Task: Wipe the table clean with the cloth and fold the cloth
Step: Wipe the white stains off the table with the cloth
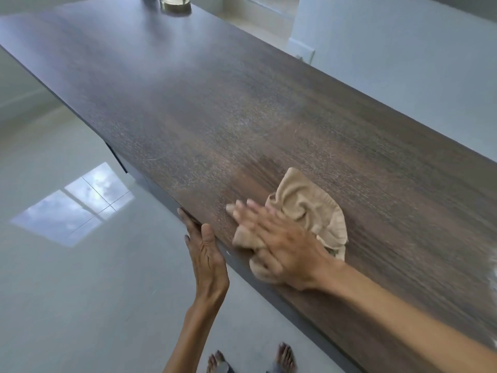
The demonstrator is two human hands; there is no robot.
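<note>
Two bare hands work at the near edge of a long dark brown wood-grain table point(215, 103). Furthest left, the glossy pale grey floor point(67, 278) carries a bright window reflection. The left hand point(205, 254) lies against the table's near edge, its fingers straight and pressed together along the rim with the thumb resting on top; the fingertips are partly hidden by the edge. Below, two bare feet point(252, 359) are cut off by the bottom of the frame. To the right, the right hand point(279, 246) presses flat on a crumpled beige cloth point(309, 211), fingers spread and blurred, so their exact grip is hard to make out. The cloth lies bunched on the tabletop near the front edge, partly covered by the palm. At the far end of the table, a round brass-coloured object point(176, 5) is cut off at the top. A pale wall point(403, 63) runs along the table's right side.
</note>
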